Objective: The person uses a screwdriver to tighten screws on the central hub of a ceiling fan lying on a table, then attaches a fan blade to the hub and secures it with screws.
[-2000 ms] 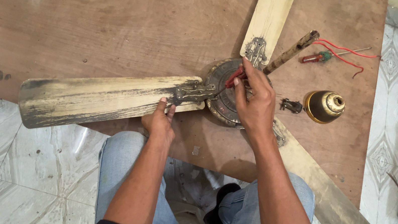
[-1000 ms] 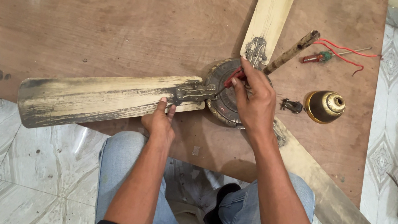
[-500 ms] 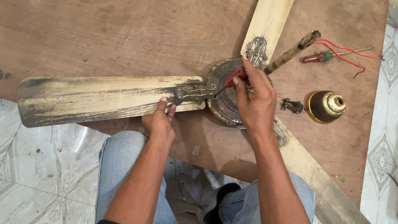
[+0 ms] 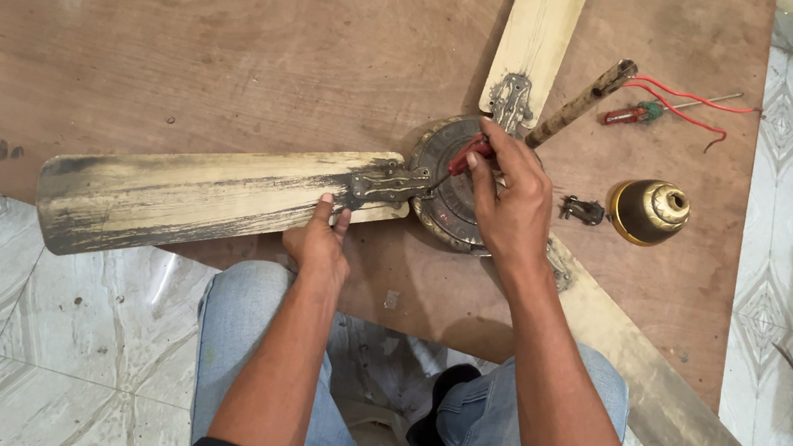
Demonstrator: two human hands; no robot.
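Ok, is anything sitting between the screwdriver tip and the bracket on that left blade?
Nothing visible does. The right hand holds the red-handled screwdriver with its tip at the metal bracket joining blade to motor hub. The left hand steadies the blade from its near edge, clear of the tip.

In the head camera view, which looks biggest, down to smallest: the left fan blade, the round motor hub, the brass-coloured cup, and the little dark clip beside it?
1. Left fan blade, by far the largest.
2. Motor hub, partly covered by the right hand.
3. Brass-coloured cup.
4. Dark clip, the smallest.
All lie on the same board, so nearness hardly skews this.
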